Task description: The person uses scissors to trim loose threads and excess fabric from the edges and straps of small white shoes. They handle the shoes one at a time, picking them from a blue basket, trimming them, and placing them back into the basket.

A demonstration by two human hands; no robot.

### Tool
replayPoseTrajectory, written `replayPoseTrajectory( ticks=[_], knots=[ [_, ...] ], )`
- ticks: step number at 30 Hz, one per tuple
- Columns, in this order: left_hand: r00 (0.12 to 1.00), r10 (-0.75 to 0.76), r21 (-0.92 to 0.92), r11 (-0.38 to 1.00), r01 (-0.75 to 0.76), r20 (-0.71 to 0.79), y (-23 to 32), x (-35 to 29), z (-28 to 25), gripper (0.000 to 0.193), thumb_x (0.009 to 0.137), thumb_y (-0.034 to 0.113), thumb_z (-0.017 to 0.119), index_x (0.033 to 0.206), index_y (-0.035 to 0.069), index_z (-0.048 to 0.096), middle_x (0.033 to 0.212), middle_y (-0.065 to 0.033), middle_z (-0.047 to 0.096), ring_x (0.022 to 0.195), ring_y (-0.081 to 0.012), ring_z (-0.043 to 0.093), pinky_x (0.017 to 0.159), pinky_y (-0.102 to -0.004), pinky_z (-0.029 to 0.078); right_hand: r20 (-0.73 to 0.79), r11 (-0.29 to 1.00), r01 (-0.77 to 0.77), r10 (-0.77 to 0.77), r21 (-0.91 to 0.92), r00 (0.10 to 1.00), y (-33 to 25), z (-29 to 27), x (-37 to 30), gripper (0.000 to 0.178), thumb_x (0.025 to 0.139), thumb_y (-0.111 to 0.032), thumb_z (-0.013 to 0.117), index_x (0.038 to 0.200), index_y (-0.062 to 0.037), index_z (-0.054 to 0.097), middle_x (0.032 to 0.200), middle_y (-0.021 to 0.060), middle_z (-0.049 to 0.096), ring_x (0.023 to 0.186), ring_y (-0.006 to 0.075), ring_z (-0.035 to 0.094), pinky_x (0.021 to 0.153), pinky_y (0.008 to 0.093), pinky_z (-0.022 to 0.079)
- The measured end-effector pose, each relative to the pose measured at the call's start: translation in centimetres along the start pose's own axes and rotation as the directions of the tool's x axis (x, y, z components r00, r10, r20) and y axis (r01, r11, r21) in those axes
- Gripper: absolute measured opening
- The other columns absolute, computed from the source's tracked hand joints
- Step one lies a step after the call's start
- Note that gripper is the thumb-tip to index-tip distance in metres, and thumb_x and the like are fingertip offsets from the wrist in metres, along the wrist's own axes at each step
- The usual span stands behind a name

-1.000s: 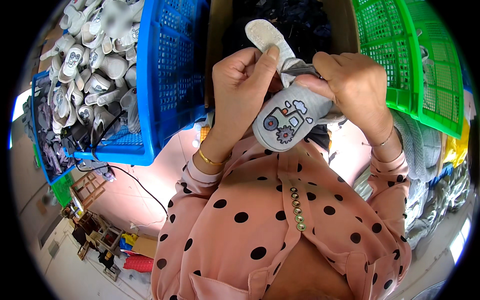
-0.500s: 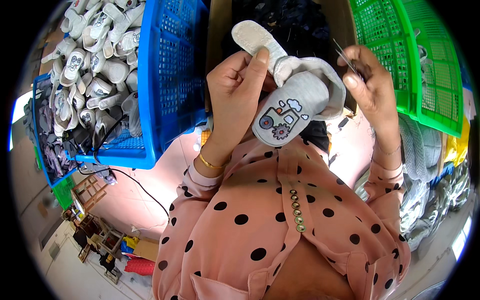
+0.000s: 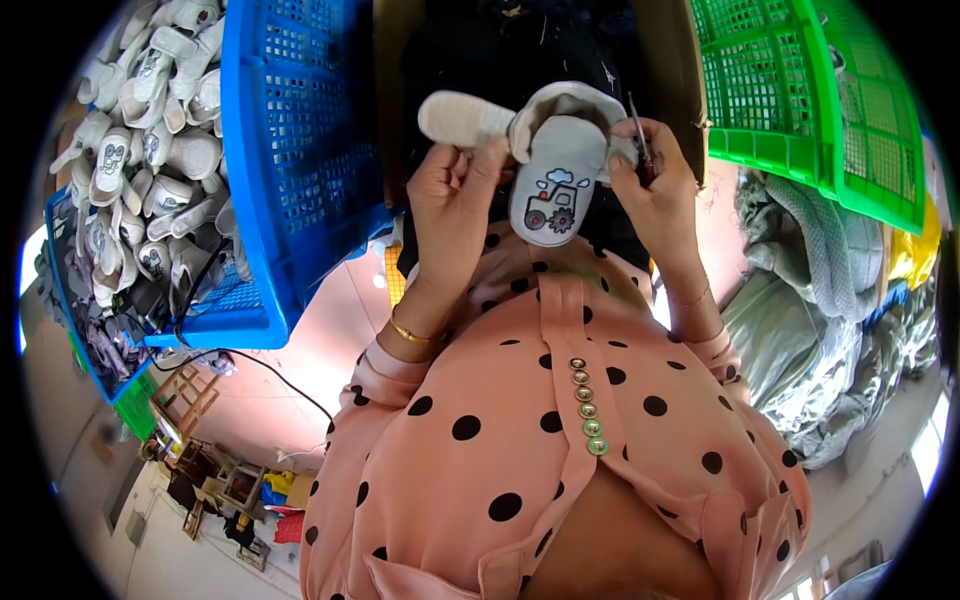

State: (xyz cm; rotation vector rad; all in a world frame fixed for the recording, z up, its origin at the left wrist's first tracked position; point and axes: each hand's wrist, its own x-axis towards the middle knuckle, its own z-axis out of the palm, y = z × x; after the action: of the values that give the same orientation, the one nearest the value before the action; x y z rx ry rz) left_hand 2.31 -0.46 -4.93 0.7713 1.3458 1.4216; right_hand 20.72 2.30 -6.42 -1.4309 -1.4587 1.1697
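Right hand, clasping snips, has rejoined the slipper; left hand pinches its left; a slip could nick it.

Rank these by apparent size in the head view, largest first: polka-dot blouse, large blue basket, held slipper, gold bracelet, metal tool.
1. Polka-dot blouse
2. Large blue basket
3. Held slipper
Gold bracelet and metal tool: both smallest, but the tool is partly covered, so their order is unsure.

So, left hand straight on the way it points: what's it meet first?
The pale sole end of the slipper that the left hand holds; past that, probably dark material, though depth is unclear.
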Motion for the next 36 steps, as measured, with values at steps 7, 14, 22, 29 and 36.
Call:
replayPoseTrajectory(
  ticks=[7, 14, 22, 29, 36],
  knots=[
    [0.977, -0.159, 0.251, 0.960, 0.121, 0.140, -2.2, -0.6, -3.6, 0.021, 0.093, 0.008, 0.063, 0.112, 0.000, 0.063, 0.092, -0.0072, 0.069, 0.077, -0.0108, 0.065, 0.065, -0.0221, 0.051, 0.148, 0.996, 0.066, -0.057, -0.059, 0.987, -0.6, 0.0, 0.6, 0.027, 0.086, 0.002, 0.059, 0.112, -0.0027, 0.052, 0.073, 0.0034, 0.057, 0.062, 0.0077, 0.048, 0.061, 0.0219, 0.044],
    [0.963, 0.211, 0.357, 0.924, -0.140, -0.169, 0.9, 0.6, -7.5, 0.020, 0.094, 0.006, 0.059, 0.113, 0.006, 0.064, 0.110, -0.0075, 0.065, 0.096, -0.0131, 0.062, 0.079, -0.0236, 0.051, 0.227, 0.937, 0.333, -0.303, -0.108, 0.926, -0.4, -2.1, 2.9, 0.040, 0.083, 0.007, 0.061, 0.118, -0.0090, 0.052, 0.073, 0.0061, 0.060, 0.063, 0.0139, 0.058, 0.061, 0.0239, 0.047],
    [0.611, 0.419, 0.457, 0.414, -0.787, 0.672, 3.5, 4.0, -0.3, 0.044, 0.074, 0.013, 0.078, 0.115, 0.007, 0.064, 0.114, -0.0083, 0.065, 0.113, -0.0273, 0.056, 0.093, -0.0340, 0.045, 0.573, 0.752, 0.595, -0.365, -0.283, 0.733, -5.0, -3.1, 5.4, 0.049, 0.075, 0.004, 0.065, 0.117, -0.0163, 0.052, 0.077, 0.0094, 0.066, 0.074, 0.0285, 0.068, 0.064, 0.0348, 0.053],
    [0.856, 0.196, 0.533, 0.710, -0.461, 0.479, -0.1, 4.2, -0.4, 0.015, 0.083, 0.009, 0.072, 0.097, 0.003, 0.068, 0.087, -0.0051, 0.066, 0.074, -0.0103, 0.062, 0.065, -0.0234, 0.049, 0.285, 0.924, 0.345, -0.289, -0.168, 0.914, -1.7, -1.5, 4.7, 0.034, 0.084, -0.017, 0.075, 0.110, -0.0085, 0.055, 0.083, 0.0097, 0.067, 0.069, 0.0194, 0.065, 0.062, 0.0274, 0.050],
    [0.974, 0.138, 0.381, 0.903, -0.199, 0.182, -0.1, 0.1, -1.7, 0.009, 0.083, 0.006, 0.070, 0.090, 0.000, 0.068, 0.079, -0.0059, 0.063, 0.063, -0.0106, 0.058, 0.057, -0.0233, 0.045, 0.395, 0.996, 0.031, 0.006, -0.087, 0.919, -1.9, -0.1, 1.6, 0.024, 0.086, -0.015, 0.073, 0.101, -0.0007, 0.063, 0.083, 0.0084, 0.070, 0.071, 0.0069, 0.062, 0.066, 0.0231, 0.051]
  ],
)
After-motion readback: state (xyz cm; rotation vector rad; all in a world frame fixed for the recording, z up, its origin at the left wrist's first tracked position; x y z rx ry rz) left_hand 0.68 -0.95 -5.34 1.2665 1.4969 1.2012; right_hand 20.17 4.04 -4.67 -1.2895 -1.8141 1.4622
